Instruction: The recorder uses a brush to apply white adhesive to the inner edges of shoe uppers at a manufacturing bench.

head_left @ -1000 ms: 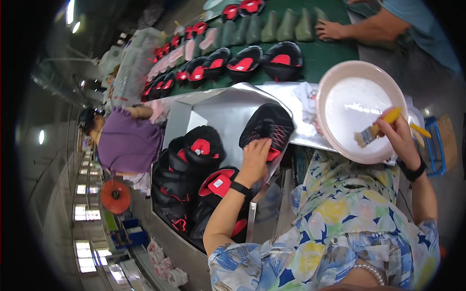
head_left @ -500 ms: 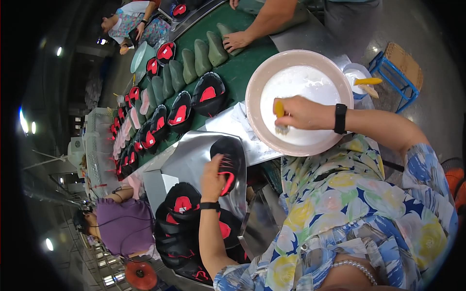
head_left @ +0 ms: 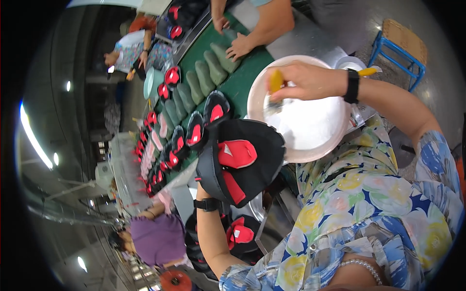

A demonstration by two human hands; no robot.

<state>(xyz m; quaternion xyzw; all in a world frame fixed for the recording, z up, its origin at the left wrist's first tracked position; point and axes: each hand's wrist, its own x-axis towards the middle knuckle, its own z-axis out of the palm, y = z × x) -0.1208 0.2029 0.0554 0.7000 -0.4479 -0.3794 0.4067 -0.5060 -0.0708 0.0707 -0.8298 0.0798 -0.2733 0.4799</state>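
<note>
A black shoe upper with red lining (head_left: 264, 150) is up close in my left hand (head_left: 199, 190), in front of the basin's near left side. It hides most of that hand's fingers. In my right hand (head_left: 310, 81) is a brush with a yellow handle (head_left: 276, 80), gripped above the left part of a pale pink basin (head_left: 302, 158). White liquid (head_left: 320, 121) fills the basin. The brush's bristles are blurred and point down toward the liquid.
More black and red uppers (head_left: 242, 234) are piled beyond my left forearm. Others stand in rows on the green table (head_left: 250, 63) beside greenish shoe lasts (head_left: 213, 68). A co-worker's hand (head_left: 239, 47) touches a last. A small tub (head_left: 350, 63) and stool (head_left: 400, 41) are at right.
My left hand has raised the shoe upper toward the basin and turned its open side up. My right hand has lifted the brush up from the liquid. The view has shifted slightly.
</note>
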